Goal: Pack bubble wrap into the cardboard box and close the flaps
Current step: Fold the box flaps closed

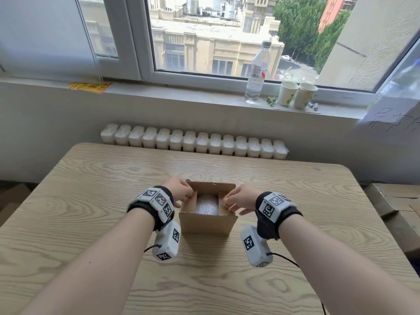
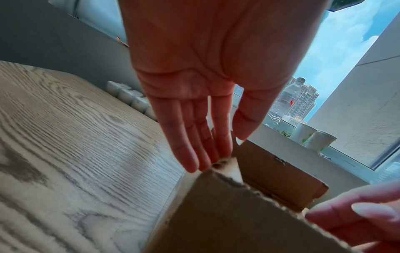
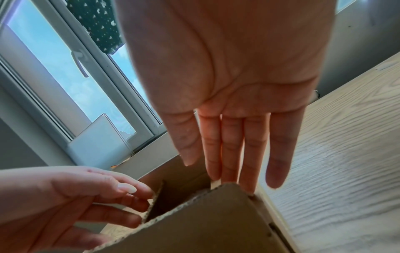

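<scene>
A small brown cardboard box [image 1: 208,223] stands on the wooden table [image 1: 91,201], its top open and its far flap upright. Bubble wrap [image 1: 206,206] lies inside. My left hand [image 1: 186,196] is at the left side flap. The left wrist view shows that hand [image 2: 216,154] with straight fingers [image 2: 190,160] touching the flap's top edge on the box [image 2: 227,222]. At the right side flap is my right hand [image 1: 229,202]. The right wrist view shows this hand [image 3: 216,171] with straight fingers [image 3: 246,179] at the corner of the box [image 3: 205,222].
A white radiator [image 1: 193,144] runs behind the table's far edge. On the windowsill stand a plastic water bottle [image 1: 256,71] and two paper cups [image 1: 295,94]. Brown cartons [image 1: 397,205] sit off the table's right side. Bare tabletop surrounds the box.
</scene>
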The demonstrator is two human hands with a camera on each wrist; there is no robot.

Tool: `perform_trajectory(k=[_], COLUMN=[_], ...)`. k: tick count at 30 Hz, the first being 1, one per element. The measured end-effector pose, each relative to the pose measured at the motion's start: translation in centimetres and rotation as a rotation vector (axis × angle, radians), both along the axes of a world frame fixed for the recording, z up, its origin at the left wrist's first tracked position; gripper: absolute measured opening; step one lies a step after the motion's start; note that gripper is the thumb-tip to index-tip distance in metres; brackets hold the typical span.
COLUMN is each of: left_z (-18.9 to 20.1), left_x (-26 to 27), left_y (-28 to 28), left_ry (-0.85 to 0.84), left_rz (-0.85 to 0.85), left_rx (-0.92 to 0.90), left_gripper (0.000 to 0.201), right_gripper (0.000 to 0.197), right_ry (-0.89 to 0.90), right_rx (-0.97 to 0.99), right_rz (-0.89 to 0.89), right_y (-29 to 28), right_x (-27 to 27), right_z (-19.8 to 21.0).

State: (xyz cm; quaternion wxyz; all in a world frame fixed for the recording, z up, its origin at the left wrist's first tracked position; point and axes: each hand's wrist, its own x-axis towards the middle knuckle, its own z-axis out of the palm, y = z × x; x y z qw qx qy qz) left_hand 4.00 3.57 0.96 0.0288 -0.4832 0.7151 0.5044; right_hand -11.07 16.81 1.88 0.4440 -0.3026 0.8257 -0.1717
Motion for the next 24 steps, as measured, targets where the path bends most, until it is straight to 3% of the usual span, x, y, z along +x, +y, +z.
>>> perform_trajectory(k=[6,10,13,17,19,22,24], left_z=[0.1,0.1,0.0,-0.4,-0.7,-1.3,-1.5], left_x=[-0.1,-0.1,0.1,0.4,0.4,0.5,0.8], left_y=[0.3,0.2,0.2,0.1,0.1,0.0,0.0], left_ry=[-0.088,-0.112,-0.138,-0.171,-0.186,-0.214,-0.238], left_rz=[-0.132,-0.159,-0.198,-0.266,-0.277,-0.217,-0.153], left_rx=[-0.063,-0.092,-0.132,-0.163,-0.202,-0.291,-0.334], left_gripper=[0.027,0.035,0.038,0.046,0.042,0.034,0.044], right_gripper=[0.072,0.057,0.037,0.033,0.036,0.058,0.077], right_ry=[0.081,0.221,0.306,0.371,0.424,0.528,0.575], right_rx=[0.084,0.105,0.014,-0.037,-0.013,0.036,0.014], right_rz=[0.243,0.314,0.222,0.090,0.068,0.024,0.037], right_y=[0.4,0.3,0.1,-0.2,-0.2,0.0,0.2], right_x=[0.1,1.0,1.0,0.4,0.3,0.6,0.8], right_z=[0.0,0.3,-0.7,-1.4,-1.5,-1.9,-2.1])
